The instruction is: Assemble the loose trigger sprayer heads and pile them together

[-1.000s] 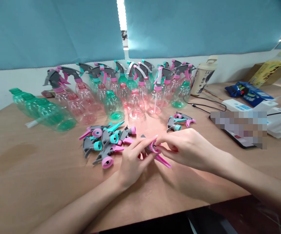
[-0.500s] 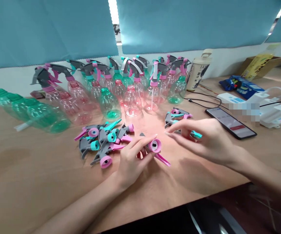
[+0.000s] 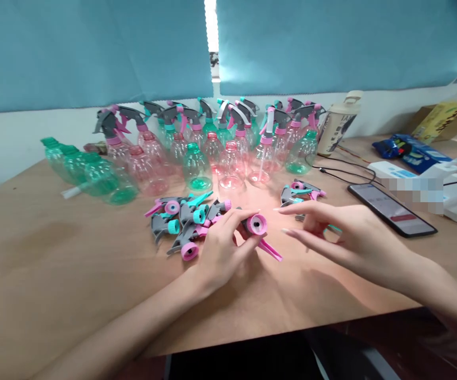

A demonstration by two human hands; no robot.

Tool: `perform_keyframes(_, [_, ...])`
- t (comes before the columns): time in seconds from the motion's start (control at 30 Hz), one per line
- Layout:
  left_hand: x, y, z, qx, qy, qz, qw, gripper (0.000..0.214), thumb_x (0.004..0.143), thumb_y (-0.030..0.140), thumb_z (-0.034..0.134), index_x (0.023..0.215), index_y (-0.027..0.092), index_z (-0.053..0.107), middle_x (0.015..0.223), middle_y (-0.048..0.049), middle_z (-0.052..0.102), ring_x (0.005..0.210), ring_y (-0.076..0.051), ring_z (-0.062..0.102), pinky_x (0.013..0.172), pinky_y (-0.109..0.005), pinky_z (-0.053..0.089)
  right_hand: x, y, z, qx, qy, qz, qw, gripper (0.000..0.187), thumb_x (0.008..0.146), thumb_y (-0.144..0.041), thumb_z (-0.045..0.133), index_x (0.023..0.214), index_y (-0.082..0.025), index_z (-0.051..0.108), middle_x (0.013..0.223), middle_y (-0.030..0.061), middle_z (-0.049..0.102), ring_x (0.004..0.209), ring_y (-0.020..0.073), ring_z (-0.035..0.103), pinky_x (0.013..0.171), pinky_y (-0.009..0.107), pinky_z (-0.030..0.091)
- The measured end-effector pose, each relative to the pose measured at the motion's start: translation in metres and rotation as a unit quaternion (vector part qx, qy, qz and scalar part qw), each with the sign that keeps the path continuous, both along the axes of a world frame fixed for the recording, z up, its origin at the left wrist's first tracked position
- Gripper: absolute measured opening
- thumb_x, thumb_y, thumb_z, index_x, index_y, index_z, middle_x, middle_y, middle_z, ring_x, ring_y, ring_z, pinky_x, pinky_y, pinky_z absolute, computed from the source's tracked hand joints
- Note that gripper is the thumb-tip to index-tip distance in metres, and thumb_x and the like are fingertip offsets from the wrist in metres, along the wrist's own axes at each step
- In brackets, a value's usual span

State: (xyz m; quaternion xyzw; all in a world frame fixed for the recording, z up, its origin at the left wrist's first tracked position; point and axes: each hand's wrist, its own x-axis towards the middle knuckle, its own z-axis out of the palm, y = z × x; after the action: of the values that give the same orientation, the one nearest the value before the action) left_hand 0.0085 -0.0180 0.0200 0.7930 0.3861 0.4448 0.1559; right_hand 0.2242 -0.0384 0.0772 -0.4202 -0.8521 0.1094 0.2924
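Between the thumb and fingers of my left hand (image 3: pixel 226 248) is a grey and pink trigger spray head (image 3: pixel 257 225), its round pink collar facing me and its pink trigger pointing down to the right. My right hand (image 3: pixel 343 232) hovers just right of it, thumb and forefinger apart, with nothing between them. A pile of loose spray heads (image 3: pixel 190 215) in grey, pink and turquoise lies left of my left hand. Behind my right hand, partly covered by it, is a smaller group of spray heads (image 3: pixel 305 191).
Several pink and green bottles stand behind, some open-necked like the green bottle (image 3: pixel 198 171), others with spray heads on. At left, green bottles (image 3: pixel 101 177) stand by a pale tube (image 3: pixel 73 191). A phone (image 3: pixel 392 208), cable (image 3: pixel 347 177), white power strip (image 3: pixel 442 184) and cup (image 3: pixel 337 126) occupy the right.
The view has shifted left, so the scene sits further right. My right thumb and forefinger have spread apart, close to the spray head. My left hand still holds the spray head.
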Motion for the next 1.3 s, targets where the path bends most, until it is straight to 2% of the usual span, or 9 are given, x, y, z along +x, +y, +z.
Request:
perform_keyframes(0.23, [-0.056,0.008,0.038,0.063,-0.043,0.119,0.99,0.035,0.083,0.016,0.064,0.117,0.023,0.058,0.106,-0.0039,0.06,0.087,-0.015,0.062,0.061,-0.021,0.053,0.009,0.008,-0.016,-0.056,-0.001,-0.01,0.998,0.024,0.092,-0.037,0.054,0.109,-0.022,0.062,0.063,-0.0013,0.063,0.052,0.0133,0.059,0.047,0.023,0.045])
perform_keyframes(0.4, [-0.09,0.028,0.033,-0.039,-0.108,0.204,0.972,0.026,0.081,0.029,0.066,0.098,0.02,0.049,0.115,-0.0069,0.06,0.079,-0.014,0.066,0.057,-0.024,0.055,0.002,0.023,-0.031,-0.051,0.007,-0.023,0.998,0.026,0.091,-0.039,0.054,0.108,-0.021,0.061,0.076,0.0036,0.069,0.064,0.0176,0.066,0.053,0.028,0.053])
perform_keyframes(0.53, [-0.091,0.03,0.026,-0.034,0.119,0.297,0.947,0.023,0.082,0.034,0.065,0.093,0.018,0.052,0.107,-0.0073,0.06,0.081,-0.02,0.065,0.063,-0.029,0.05,-0.001,0.028,-0.031,-0.022,-0.012,-0.047,0.999,0.025,0.09,-0.038,0.054,0.107,-0.02,0.06,0.092,0.0078,0.071,0.079,0.0222,0.069,0.063,0.035,0.057])
perform_keyframes(0.67, [-0.083,0.017,0.04,-0.045,0.365,0.354,0.86,0.032,0.086,0.048,0.055,0.098,0.017,0.058,0.104,-0.0105,0.059,0.068,-0.024,0.064,0.05,-0.027,0.037,0.022,0.02,-0.029,-0.003,-0.025,-0.113,0.993,0.029,0.09,-0.04,0.053,0.111,-0.021,0.059,0.103,0.0099,0.07,0.089,0.0265,0.069,0.073,0.042,0.057])
perform_keyframes(0.83, [-0.075,0.009,0.06,0.002,0.415,0.371,0.831,0.037,0.089,0.051,0.051,0.098,0.017,0.06,0.088,-0.0087,0.063,0.062,-0.024,0.062,0.047,-0.026,0.027,0.077,0.001,-0.038,0.006,-0.068,-0.194,0.979,0.032,0.091,-0.039,0.054,0.119,-0.023,0.054,0.11,0.0136,0.068,0.096,0.0312,0.068,0.08,0.042,0.056])
perform_keyframes(0.93, [-0.058,0.014,0.06,0.057,0.391,0.334,0.856,0.031,0.09,0.046,0.053,0.097,0.017,0.061,0.086,-0.0066,0.065,0.063,-0.022,0.06,0.047,-0.026,0.024,0.097,-0.006,-0.056,-0.001,-0.082,-0.228,0.97,0.051,0.091,-0.041,0.053,0.136,-0.02,0.042,0.127,0.0191,0.061,0.11,0.0348,0.062,0.09,0.042,0.053])
perform_keyframes(1.03, [-0.027,0.026,0.05,0.077,0.384,0.231,0.891,0.021,0.09,0.035,0.057,0.09,0.015,0.062,0.082,-0.0061,0.064,0.068,-0.021,0.06,0.049,-0.027,0.028,0.099,-0.004,-0.076,0.015,-0.086,-0.213,0.973,0.066,0.089,-0.052,0.053,0.142,-0.017,0.036,0.14,0.0196,0.05,0.127,0.0366,0.049,0.103,0.051,0.044])
perform_keyframes(1.2, [0.038,0.053,0.027,0.046,0.382,0.007,0.923,0.014,0.091,0.02,0.053,0.098,0.013,0.062,0.096,-0.0094,0.064,0.082,-0.021,0.059,0.063,-0.028,0.041,0.089,0.007,-0.088,-0.006,-0.102,-0.158,0.982,0.071,0.088,-0.055,0.052,0.145,-0.018,0.035,0.149,0.0193,0.038,0.139,0.0351,0.034,0.108,0.054,0.037])
perform_keyframes(1.3, [0.072,0.071,0.017,0.058,0.391,-0.062,0.917,0.018,0.092,0.017,0.05,0.105,0.015,0.061,0.101,-0.0077,0.064,0.091,-0.021,0.058,0.072,-0.029,0.045,0.084,0.01,-0.088,-0.037,-0.105,-0.128,0.986,0.062,0.089,-0.054,0.052,0.141,-0.023,0.042,0.151,0.0165,0.034,0.139,0.0342,0.033,0.109,0.054,0.036])
